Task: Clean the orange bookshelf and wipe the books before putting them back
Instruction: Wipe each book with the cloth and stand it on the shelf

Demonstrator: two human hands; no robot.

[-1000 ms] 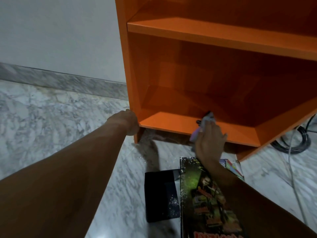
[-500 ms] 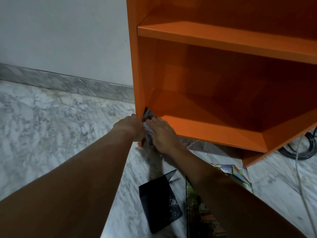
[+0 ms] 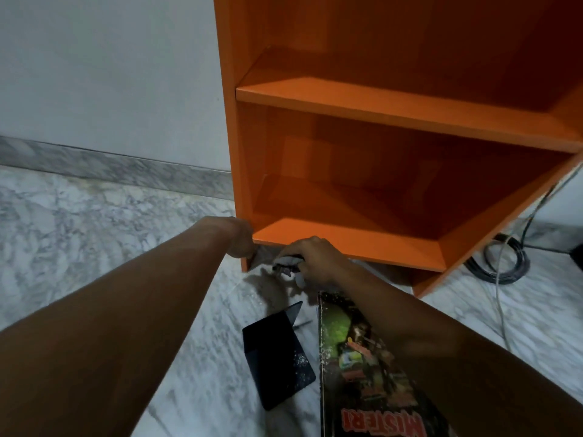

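The orange bookshelf [image 3: 344, 99] stands on the marble floor with both visible shelves bare. My left hand [image 3: 241, 238] holds the shelf's lower left front corner, its fingers curled round the side panel below the bottom board. My right hand [image 3: 315, 260] grips a crumpled grey cloth [image 3: 285, 268] just under the front edge of the bottom shelf, near that same corner. Two books lie on the floor in front: a dark blue book [image 3: 277, 351] and a colourful comic-style book [image 3: 362, 370], partly under my right forearm.
A coil of black cable [image 3: 504, 266] and a pale cord [image 3: 501, 310] lie on the floor right of the shelf. A grey wall [image 3: 110, 74] with a marble skirting runs behind on the left. Crumbs of dust speckle the books.
My right hand swept the cloth left along the bottom shelf to the corner, then dropped off the front edge to just below it. My left hand stayed at the corner.
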